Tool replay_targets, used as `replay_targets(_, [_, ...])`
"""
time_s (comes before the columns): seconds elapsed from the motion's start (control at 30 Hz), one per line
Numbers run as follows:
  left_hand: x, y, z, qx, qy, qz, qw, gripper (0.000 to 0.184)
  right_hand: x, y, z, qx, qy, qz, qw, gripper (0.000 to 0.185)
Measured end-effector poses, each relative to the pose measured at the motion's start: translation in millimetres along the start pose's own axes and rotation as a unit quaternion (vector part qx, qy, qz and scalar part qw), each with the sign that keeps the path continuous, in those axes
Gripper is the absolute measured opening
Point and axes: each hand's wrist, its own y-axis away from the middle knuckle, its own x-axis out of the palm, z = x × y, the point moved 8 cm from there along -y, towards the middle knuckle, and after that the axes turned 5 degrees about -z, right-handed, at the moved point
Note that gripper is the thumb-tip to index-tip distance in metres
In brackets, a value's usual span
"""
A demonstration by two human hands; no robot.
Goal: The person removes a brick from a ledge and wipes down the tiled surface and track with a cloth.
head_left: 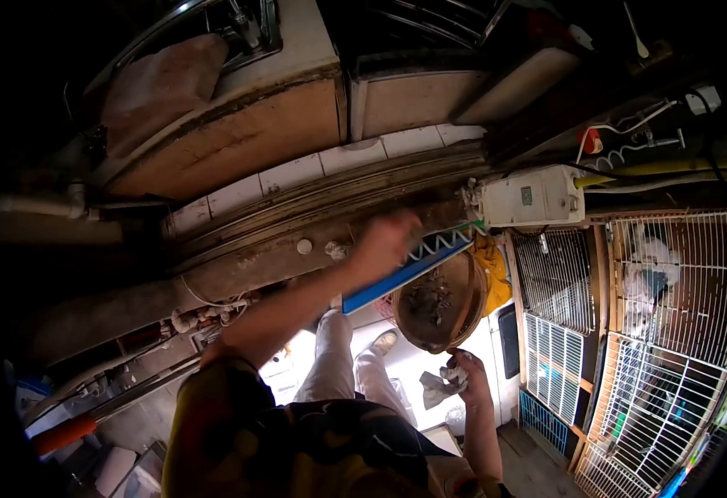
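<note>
My left hand is stretched forward over the worn ledge, beside a coiled cord and a blue strip. Motion smears its fingers, so I cannot tell what they hold, if anything. My right hand is lower right, its fingers closed on a crumpled greyish-white cloth, which could also be paper. Just above that hand sits a round brown basket with dark scraps inside. The right fingertips are close to its near rim; whether they touch it I cannot tell.
Wire cages stand at the right, with a pale animal in one. A white electrical box sits above the basket, beside a yellow cloth. Ahead is a counter over a tiled ledge. An orange-ended pole lies lower left.
</note>
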Motion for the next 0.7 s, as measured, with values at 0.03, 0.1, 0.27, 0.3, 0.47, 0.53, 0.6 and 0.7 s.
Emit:
replay_targets(0.03, [38.8, 19.0, 4.7, 0.009, -0.018, 0.023, 1.0, 0.023, -4.6, -3.1, -6.0, 0.004, -0.001, 0.002, 1.0, 0.028])
replay_targets(0.1, [95.7, 55.7, -5.4, 0.037, 0.008, 0.006, 0.999, 0.022, -8.1, -4.7, -7.3, 0.009, 0.007, 0.0, 1.0, 0.027])
replay_targets(0.27, [193.4, 99.0, 14.8, -0.079, 0.067, 0.045, 0.994, 0.048, -8.0, 2.8, 8.9, -0.002, 0.023, -0.01, 1.0, 0.02])
replay_targets(0.3, [211.6, 104.7, 21.6, -0.067, 0.053, 0.044, 0.995, 0.046, -8.3, 4.5, 10.5, -0.001, 0.022, -0.009, 1.0, 0.017])
replay_targets(0.47, [225.2, 104.1, 30.0, -0.187, -0.014, 0.118, 0.975, 0.043, -14.7, 3.3, 9.3, -0.001, 0.023, -0.009, 1.0, 0.023])
replay_targets(0.53, [237.5, 102.8, 42.3, -0.184, -0.043, 0.11, 0.976, 0.045, -17.7, -0.4, 6.2, -0.005, 0.019, -0.019, 1.0, 0.023])
replay_targets(0.6, [246.7, 103.3, 55.6, -0.171, -0.066, 0.088, 0.979, 0.046, -17.5, -1.4, 6.9, -0.017, 0.003, -0.034, 0.999, 0.022])
replay_targets(0.7, [251.5, 112.6, 53.8, -0.142, -0.046, 0.124, 0.981, 0.051, -19.7, -6.2, 11.8, -0.023, 0.003, -0.025, 0.999, 0.021])
